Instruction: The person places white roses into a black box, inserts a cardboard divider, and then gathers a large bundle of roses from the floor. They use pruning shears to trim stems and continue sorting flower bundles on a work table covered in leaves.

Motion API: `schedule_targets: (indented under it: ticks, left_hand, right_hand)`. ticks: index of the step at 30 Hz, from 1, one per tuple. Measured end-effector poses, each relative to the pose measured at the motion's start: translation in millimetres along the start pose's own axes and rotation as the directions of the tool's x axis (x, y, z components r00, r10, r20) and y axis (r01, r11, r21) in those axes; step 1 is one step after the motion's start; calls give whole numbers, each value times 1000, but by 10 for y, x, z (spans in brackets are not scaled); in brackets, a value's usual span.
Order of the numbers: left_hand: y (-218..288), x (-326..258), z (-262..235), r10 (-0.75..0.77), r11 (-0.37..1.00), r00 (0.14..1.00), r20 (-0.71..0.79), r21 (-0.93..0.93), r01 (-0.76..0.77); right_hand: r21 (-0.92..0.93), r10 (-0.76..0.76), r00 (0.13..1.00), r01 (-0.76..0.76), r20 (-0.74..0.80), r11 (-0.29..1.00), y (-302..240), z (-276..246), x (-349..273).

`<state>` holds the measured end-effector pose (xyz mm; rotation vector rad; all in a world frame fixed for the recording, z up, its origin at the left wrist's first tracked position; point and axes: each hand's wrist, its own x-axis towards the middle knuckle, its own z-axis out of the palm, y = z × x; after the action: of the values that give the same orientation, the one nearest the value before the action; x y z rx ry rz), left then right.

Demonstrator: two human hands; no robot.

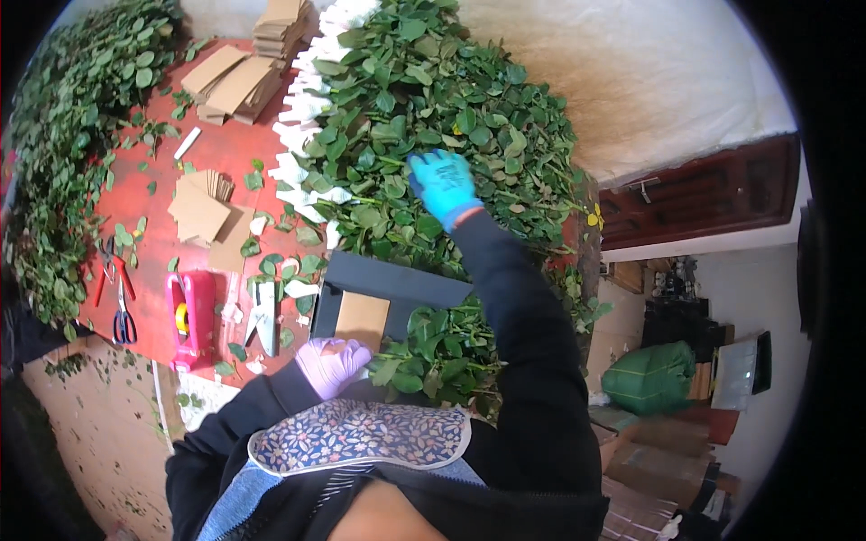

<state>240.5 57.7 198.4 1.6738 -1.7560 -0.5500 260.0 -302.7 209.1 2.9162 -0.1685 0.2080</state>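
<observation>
My right hand (442, 187), in a teal glove with dark fingertips, reaches onto a big heap of leafy cut stems (478, 117). Its fingers curl in around a leafy stem. White wrapped heads (298, 140) line the heap's left side. Close to my body, my left hand (332, 368) in a purple glove is closed at the near left corner of a dark box (397, 278); what its fingers hold is hidden. Inside the box lies a piece of brown card (363, 316). A smaller leafy bunch (442, 347) lies over the box, right of my left hand.
Left on the red table (149, 261) are a pink tape dispenser (189, 320), red-handled pruners (112, 270), scissors (123, 316), a white stapler-like tool (262, 318) and brown card pieces (200, 209). More greenery (54, 180) banks the far left. A green sack (649, 377) sits at right.
</observation>
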Motion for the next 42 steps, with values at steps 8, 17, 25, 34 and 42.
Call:
schedule_targets:
  ticks: [8, 17, 25, 34, 42]
  left_hand:
    - [-7, -88, -55, -91, 993, 995, -50, -76, 87]
    - [120, -121, -64, -113, 994, 992, 59, -10, 113]
    - [113, -313, 28, -176, 981, 981, -81, 70, 182]
    - [-32, -284, 73, -160, 986, 978, -137, -74, 150]
    - [-47, -254, 36, -165, 976, 981, -99, -158, 148]
  right_hand:
    - [17, 56, 995, -58, 81, 998, -46, 322, 236]
    - [273, 175, 900, -65, -399, 960, 286, -1284, -598]
    - [502, -56, 983, -40, 175, 864, -397, -2044, -1581]
    - [663, -68, 672, -701, 738, 262, -450, -442, -2693]
    - [707, -186, 694, -613, 695, 353, -242, -257, -2806]
